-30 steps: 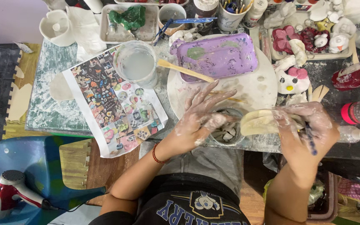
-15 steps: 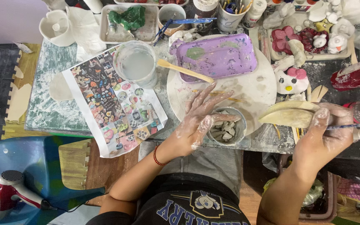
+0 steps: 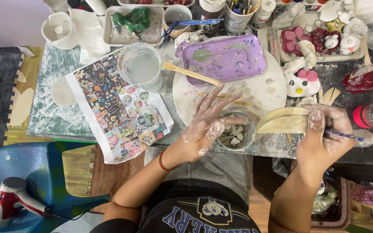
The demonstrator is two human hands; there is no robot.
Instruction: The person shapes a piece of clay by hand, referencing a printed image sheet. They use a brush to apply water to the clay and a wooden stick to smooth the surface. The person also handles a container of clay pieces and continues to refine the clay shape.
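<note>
– What kind of place was this?

– It looked like a small craft workshop for clay. The round white turntable [image 3: 260,92] was smeared with slip, and a purple plastic tray [image 3: 225,58] carried paint stains.

– What else showed it?

– White clay figures [image 3: 329,39] lay in a tray, brushes stood in a cup [image 3: 238,15], and red paint bottles [image 3: 370,77] were near.

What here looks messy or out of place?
The printed picture sheet lies askew, its lower corner hanging off the table edge. Both hands, left and right, are coated in pale clay, and white smears cover the green mat. A wooden stick rests tilted against the purple tray.
</note>
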